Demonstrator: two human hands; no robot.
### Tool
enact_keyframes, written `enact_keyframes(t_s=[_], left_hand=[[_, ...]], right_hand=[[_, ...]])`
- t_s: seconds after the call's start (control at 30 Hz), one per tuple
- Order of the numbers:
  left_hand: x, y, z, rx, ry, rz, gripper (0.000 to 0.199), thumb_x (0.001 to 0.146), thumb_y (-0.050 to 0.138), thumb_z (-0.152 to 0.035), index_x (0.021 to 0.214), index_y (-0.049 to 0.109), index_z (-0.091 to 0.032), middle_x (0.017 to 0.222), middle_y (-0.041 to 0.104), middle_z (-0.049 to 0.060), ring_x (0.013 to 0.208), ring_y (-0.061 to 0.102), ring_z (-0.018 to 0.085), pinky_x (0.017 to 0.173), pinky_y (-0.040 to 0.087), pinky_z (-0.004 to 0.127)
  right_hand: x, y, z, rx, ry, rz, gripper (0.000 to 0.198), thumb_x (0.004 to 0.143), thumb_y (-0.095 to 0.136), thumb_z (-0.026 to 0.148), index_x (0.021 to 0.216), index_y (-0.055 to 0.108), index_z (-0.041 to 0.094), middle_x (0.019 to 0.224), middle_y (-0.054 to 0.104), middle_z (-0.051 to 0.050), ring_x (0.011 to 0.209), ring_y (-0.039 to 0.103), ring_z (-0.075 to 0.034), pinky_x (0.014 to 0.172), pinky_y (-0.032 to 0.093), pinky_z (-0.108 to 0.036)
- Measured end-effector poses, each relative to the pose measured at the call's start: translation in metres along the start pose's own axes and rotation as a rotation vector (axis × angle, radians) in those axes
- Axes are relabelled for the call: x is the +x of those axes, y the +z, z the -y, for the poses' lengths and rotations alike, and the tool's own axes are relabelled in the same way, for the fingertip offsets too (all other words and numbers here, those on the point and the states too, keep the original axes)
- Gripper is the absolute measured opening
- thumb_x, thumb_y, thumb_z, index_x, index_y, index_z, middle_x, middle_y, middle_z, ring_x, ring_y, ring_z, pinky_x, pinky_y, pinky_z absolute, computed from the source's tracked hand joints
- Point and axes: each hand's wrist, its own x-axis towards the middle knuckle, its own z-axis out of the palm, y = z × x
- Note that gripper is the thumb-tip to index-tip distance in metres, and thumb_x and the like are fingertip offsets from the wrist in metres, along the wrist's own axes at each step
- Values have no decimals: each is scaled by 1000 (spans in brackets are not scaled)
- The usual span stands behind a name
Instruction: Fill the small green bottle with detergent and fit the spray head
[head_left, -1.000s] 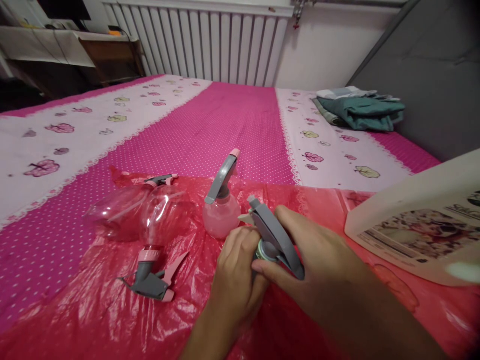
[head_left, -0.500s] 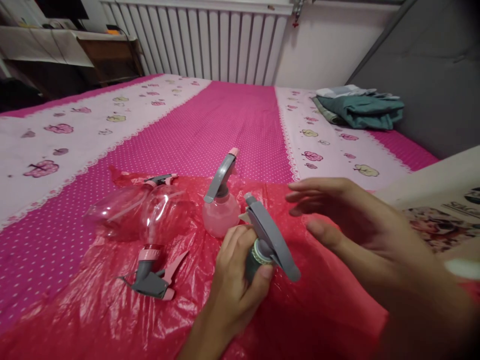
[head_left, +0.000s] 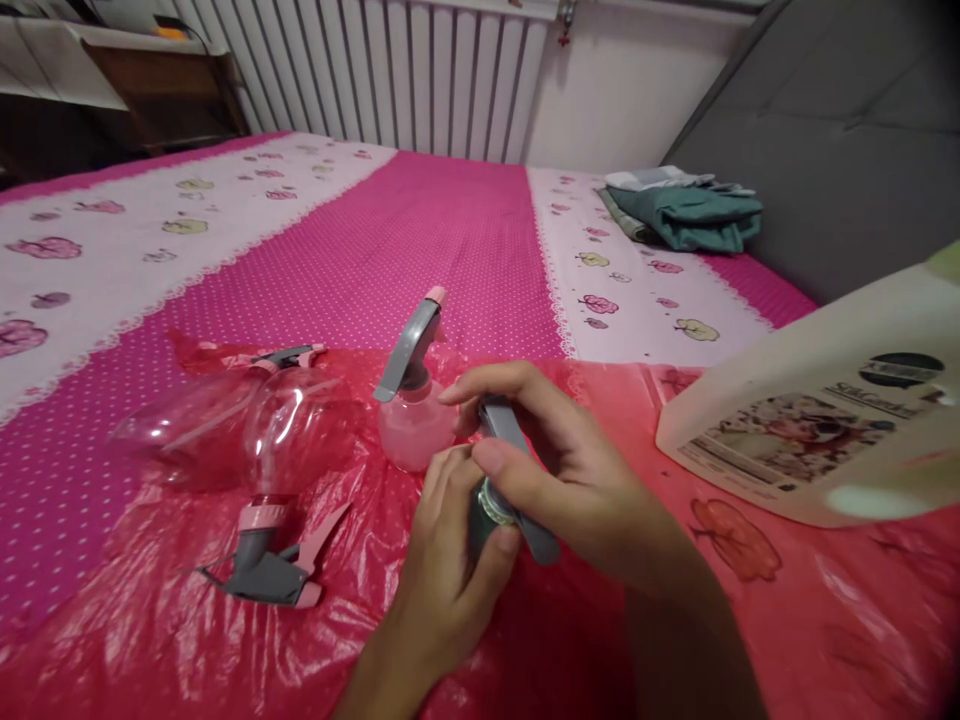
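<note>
Pink bedspread (head_left: 457,230) beneath red plastic sheeting (head_left: 247,660); over it, our left hand (head_left: 446,565) grips a green bottle (head_left: 479,530), our right hand (head_left: 570,490) curls about its grey spray head (head_left: 505,425), firmness indeterminable. We judge the step as turning that head; next calls for a steady bottle, firm twist.

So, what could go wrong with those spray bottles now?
The left grip might slip, and the green bottle could tip over. The right grip is near the upright pink bottle, so a bump might knock it down. That one stands on a wrinkled plastic sheet, which may make it wobblier.
</note>
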Motion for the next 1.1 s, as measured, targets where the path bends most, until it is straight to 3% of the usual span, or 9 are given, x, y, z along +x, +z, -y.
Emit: enact_keyframes(t_s=[0.17, 0.33, 0.4, 0.57, 0.7, 0.8, 0.87, 1.1], left_hand=[[-3, 0, 2, -1, 4, 25, 41, 110, 46, -59, 141, 54, -35, 132, 62, 6, 121, 57, 30, 107, 46, 47], [-4, 0, 5, -37, -57, 32, 39, 111, 48, -53, 146, 52, -36, 143, 60, 6, 132, 54, 32, 111, 44, 48], [-3, -1, 4, -26, -35, 39, 38, 112, 46, -53, 145, 54, -37, 140, 61, 4, 129, 55, 31, 111, 43, 46], [2, -3, -1, -37, -31, 39, 36, 114, 39, -55, 140, 57, -38, 135, 62, 3, 123, 55, 28, 107, 43, 42], [2, -2, 0, -80, -61, 29, 37, 114, 38, -55, 140, 58, -38, 136, 61, 3, 127, 55, 29, 109, 42, 43], [-2, -2, 2, -111, -97, 32, 40, 113, 39, -56, 144, 57, -38, 136, 60, 5, 127, 56, 30, 112, 42, 47], [-5, -2, 3, -127, -119, 31, 40, 113, 40, -54, 146, 56, -39, 137, 60, 6, 126, 57, 31, 113, 42, 50], [-5, -3, 0, -139, -166, 47, 50, 113, 32, -58, 148, 56, -33, 141, 62, 9, 130, 56, 33, 111, 45, 50]], right_hand=[[0, 1, 5, -87, -13, -9, 12, 105, 66, 28, 113, 64, 20, 111, 62, 7, 102, 58, 2, 89, 46, -7], [-2, 1, 10, -126, 5, -43, 16, 97, 76, 28, 102, 64, 18, 98, 60, 7, 91, 55, 2, 79, 43, -6], [-4, -3, 10, -104, -12, -30, 10, 104, 68, 29, 107, 66, 20, 102, 62, 7, 96, 57, 3, 86, 44, -5], [-12, -18, 10, -155, 47, -16, 28, 118, 45, 42, 131, 66, 30, 132, 63, 9, 126, 59, 3, 108, 45, -4], [-15, -28, 14, -232, 73, 80, 23, 113, 56, 32, 135, 62, 32, 132, 61, 12, 125, 58, 6, 107, 43, 1], [-14, -32, 15, -258, 68, 130, 34, 97, 75, 14, 125, 63, 30, 121, 62, 14, 116, 59, 5, 104, 43, 0], [-14, -31, 14, -262, 62, 135, 35, 92, 76, 6, 117, 63, 28, 118, 63, 14, 115, 58, 3, 103, 44, -3], [-14, -21, 11, -306, 85, 107, 31, 94, 73, 6, 113, 64, 29, 112, 61, 12, 107, 56, 1, 98, 45, -10]])
